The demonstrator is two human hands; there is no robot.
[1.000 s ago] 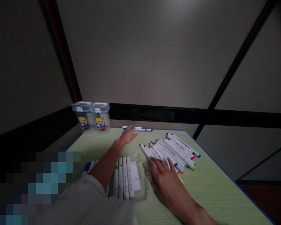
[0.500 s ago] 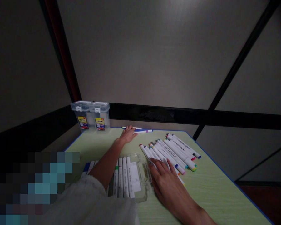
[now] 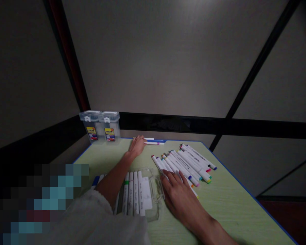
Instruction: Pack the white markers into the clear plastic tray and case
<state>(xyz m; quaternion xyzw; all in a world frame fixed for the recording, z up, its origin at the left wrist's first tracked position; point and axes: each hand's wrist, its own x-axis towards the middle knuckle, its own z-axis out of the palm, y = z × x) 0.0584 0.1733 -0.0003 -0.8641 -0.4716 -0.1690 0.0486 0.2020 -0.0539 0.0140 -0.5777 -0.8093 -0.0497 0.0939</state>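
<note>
Head cam only, so one angle: the left hand (image 3: 138, 145) is stretched to the far edge of the table (image 3: 232, 211), fingers at the near end of a purple-banded marker (image 3: 155, 143) lying along a blue strip (image 3: 161, 141). Can't tell whether it's pinched or just touched, since the fingertips are hidden. A second marker (image 3: 150, 139) lies just behind it; my guess is that the strip is there to stop pens rolling off. Right hand (image 3: 178, 194) is palm down, fingers loosely bent over the near end of the loose markers (image 3: 191, 164), maybe to keep them from sliding (can't see under the palm, so no idea if it's gripping one). Those lie roughly side by side on a slant, probably so they don't scatter. Counts: two hands, two markers at the far edge, around a dozen in the slanted bunch, but they overlap too much for an exact number. One clear tray (image 3: 156, 185) with four tray markers (image 3: 135, 194) plainly visible right of the forearm, more partly hidden behind it, plus one white card (image 3: 147, 195). Two lidded boxes (image 3: 109, 117) stand upright at the far left corner, likely parked out of the way.
</note>
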